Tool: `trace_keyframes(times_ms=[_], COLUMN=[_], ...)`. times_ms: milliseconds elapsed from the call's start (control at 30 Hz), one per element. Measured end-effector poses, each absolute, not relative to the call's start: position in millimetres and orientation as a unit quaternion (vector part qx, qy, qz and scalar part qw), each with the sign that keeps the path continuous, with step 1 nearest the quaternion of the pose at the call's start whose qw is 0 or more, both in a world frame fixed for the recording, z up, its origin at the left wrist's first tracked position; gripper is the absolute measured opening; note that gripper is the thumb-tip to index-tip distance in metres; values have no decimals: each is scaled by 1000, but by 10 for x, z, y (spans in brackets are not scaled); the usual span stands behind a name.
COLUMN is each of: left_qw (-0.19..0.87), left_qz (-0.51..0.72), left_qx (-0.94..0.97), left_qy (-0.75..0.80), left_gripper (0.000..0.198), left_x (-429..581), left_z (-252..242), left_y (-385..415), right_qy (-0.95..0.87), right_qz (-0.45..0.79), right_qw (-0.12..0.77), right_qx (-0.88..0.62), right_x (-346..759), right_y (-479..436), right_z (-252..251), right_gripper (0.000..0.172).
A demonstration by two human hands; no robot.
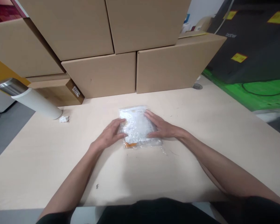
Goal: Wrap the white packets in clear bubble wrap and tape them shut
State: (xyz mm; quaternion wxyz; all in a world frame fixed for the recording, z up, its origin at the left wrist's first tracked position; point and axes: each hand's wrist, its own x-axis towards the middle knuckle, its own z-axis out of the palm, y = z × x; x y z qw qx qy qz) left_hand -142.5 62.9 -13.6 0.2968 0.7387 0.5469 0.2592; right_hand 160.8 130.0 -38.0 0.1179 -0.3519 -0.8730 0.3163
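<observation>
A flat package in clear bubble wrap point(138, 124) lies on the pale tabletop in front of me. White shows through most of the wrap, with an orange patch at its lower left corner; what is inside cannot be made out. My left hand point(112, 132) grips the left side, its fingertips and thumb pressed onto the wrap. On the opposite side my right hand point(161, 126) holds the right edge, fingers reaching over the top and thumb lower down. Loose wrap sticks out along the near edge of the package.
Stacked cardboard boxes point(99, 76) form a wall behind the package. At left stand a white bottle with a metal cap point(39, 102), a crumpled white scrap point(64, 119) and a smaller box point(60, 91). A black machine point(259, 40) rests on a green surface point(259, 95) at right.
</observation>
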Motion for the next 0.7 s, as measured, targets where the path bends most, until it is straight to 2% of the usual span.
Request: trace_keyframes(times_ms=[100,167,267,433,533,600,700], left_qw=[170,136,129,135,142,145,136], left_qz=[144,125,129,98,75,81,143], left_qx=[805,819,836,831,831,830,828], left_qy=[550,544,517,531,532,533,526], left_gripper=[66,67,69,116,108,105,102], left_x=[-1526,-1539,-1504,-1445,-1436,-1423,-1383], left_z=[-128,-154,-196,-205,-199,-201,-199], left_y=[689,699,691,710,716,691,616], right_qy=[-877,-877,-876,-875,-871,-852,-747], right_qz=[317,315,314,321,329,361,445], right_qw=[108,108,108,101,116,154,303], right_qx=[-345,-347,-350,-349,-345,-345,-390], right_x=[1620,1613,1600,1601,1604,1601,1587], right_y=[1312,1311,1310,1321,1323,1326,1347], right_z=[-364,-357,-347,-315,-310,-339,-439], right_gripper=[113,113,115,116,114,111,93])
